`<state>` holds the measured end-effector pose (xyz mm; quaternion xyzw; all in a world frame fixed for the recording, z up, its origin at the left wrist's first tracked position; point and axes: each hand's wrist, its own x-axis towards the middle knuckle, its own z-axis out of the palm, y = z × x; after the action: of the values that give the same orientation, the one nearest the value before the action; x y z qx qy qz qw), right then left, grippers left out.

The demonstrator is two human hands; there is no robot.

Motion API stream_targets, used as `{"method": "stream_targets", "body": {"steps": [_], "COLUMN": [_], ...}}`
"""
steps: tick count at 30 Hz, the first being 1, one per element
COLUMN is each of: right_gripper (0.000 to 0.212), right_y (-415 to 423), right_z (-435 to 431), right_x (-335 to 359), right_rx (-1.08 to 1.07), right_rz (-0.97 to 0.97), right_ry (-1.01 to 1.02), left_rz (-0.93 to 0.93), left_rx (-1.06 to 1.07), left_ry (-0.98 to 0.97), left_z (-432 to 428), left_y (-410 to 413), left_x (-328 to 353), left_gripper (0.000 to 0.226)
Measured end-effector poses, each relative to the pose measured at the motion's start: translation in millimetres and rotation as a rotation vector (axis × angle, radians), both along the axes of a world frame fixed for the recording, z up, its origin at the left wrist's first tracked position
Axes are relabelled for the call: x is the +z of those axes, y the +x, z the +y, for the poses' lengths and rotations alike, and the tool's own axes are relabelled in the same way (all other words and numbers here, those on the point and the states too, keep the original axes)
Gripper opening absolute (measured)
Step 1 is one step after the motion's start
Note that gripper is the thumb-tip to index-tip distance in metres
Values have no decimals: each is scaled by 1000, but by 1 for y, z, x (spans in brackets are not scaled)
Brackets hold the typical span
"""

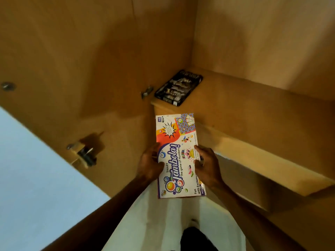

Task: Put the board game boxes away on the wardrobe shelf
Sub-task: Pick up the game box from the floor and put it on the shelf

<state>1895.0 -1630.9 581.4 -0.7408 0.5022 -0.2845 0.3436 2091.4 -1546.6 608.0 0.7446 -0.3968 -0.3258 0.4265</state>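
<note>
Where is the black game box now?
In the head view, the black game box lies flat at the left end of the wardrobe shelf, just beyond the Tambola box.

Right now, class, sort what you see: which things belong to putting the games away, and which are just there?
Belongs to the job: Tambola box, gripped by the left hand and right hand; black game box lying on the wardrobe shelf.

Just there: metal hinge; door lock; round metal fitting.
</note>
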Motion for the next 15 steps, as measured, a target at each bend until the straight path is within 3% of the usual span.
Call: {"method": "stream_targets", "body": {"steps": [10, 15], "right_gripper": [46, 38], "right_y": [44, 83], "right_z": [-218, -287], "right_x": [39, 52], "right_rx": [36, 12], "right_rz": [75, 86], "right_ry": [-79, -50], "left_rz": [-74, -182], "left_rx": [67, -54], "left_ry": [-45, 6], "left_z": [-212, -293], "left_y": [35, 78], "left_x": [35, 44], "left_gripper": [61, 55]}}
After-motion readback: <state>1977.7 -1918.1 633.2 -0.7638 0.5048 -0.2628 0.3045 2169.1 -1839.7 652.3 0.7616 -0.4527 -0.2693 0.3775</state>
